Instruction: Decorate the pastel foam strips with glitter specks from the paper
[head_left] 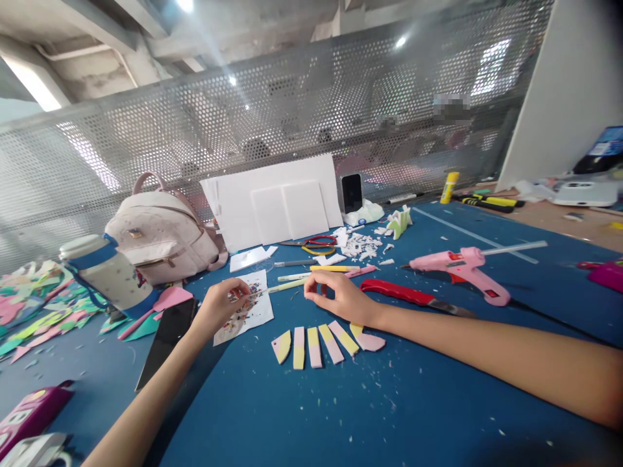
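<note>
My left hand [225, 303] rests on a white paper sheet [249, 316] sprinkled with coloured bits, its fingers curled in a pinch on something I cannot make out. My right hand [338, 295] lies on the blue mat just right of it, fingers curled together near the end of a thin yellow-green stick [287, 285]. In front of both hands a fan of several pink and yellow foam strips [321, 342] lies flat on the mat.
A red utility knife [409, 295] and a pink glue gun [460, 266] lie to the right. A black phone [165, 337], a bottle [109, 274] and a pink backpack [163, 237] sit left. White foam boards [277, 201] lean against the mesh fence. Coloured scraps [34, 305] cover the far left.
</note>
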Motion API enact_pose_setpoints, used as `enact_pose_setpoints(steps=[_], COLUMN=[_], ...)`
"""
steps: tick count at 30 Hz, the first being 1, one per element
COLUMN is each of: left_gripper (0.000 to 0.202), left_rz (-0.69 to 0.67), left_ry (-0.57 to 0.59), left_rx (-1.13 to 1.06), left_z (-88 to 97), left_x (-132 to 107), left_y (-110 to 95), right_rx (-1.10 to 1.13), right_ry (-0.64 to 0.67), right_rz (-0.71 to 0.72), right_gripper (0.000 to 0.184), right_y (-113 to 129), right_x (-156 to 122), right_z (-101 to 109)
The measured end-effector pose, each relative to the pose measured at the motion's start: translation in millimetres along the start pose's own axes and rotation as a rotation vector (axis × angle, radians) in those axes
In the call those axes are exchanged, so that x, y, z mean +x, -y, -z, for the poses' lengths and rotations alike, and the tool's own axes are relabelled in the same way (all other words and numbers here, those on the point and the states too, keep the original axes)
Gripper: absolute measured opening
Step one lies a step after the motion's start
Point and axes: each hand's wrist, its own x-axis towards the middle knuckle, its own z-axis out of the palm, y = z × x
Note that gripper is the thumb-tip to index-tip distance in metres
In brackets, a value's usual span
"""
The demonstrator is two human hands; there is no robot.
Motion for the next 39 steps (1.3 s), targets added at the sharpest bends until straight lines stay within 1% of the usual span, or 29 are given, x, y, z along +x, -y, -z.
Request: enact_pose_setpoints(steps=[7, 17, 24, 29, 34, 39], left_gripper=[0.011, 0.015, 0.018, 0.019, 0.019, 0.017], left_rz=[-0.066, -0.027, -0.046, -0.040, -0.030, -0.093], left_ry=[-0.057, -0.044, -0.073, -0.063, -0.047, -0.026], left_rx=[-0.035, -0.073, -0.092, -0.104, -0.055, 0.047], left_z=[-2.4, -0.5, 1.5, 1.6, 0.6, 0.4], left_x=[0.0, 0.9, 1.4, 1.2, 0.4, -1.2], left_y=[2.7, 1.3, -5.0, -5.9, -1.7, -3.3], right_rx=[0.006, 0.010, 0.011, -0.002, -0.006, -0.009], right_ry=[-0.005, 0.002, 0.006, 0.005, 0.011, 0.009], right_rz=[0.000, 0.000, 0.000, 0.005, 0.007, 0.011], right_gripper=[0.008, 0.008, 0.008, 0.008, 0.008, 0.008], right_y=[-0.7, -1.0, 0.4, 0.2, -0.1, 0.7], right_x=[-0.1, 0.4, 0.0, -0.4, 0.0, -0.1], right_z=[-0.1, 0.2, 0.2, -0.1, 0.2, 0.5])
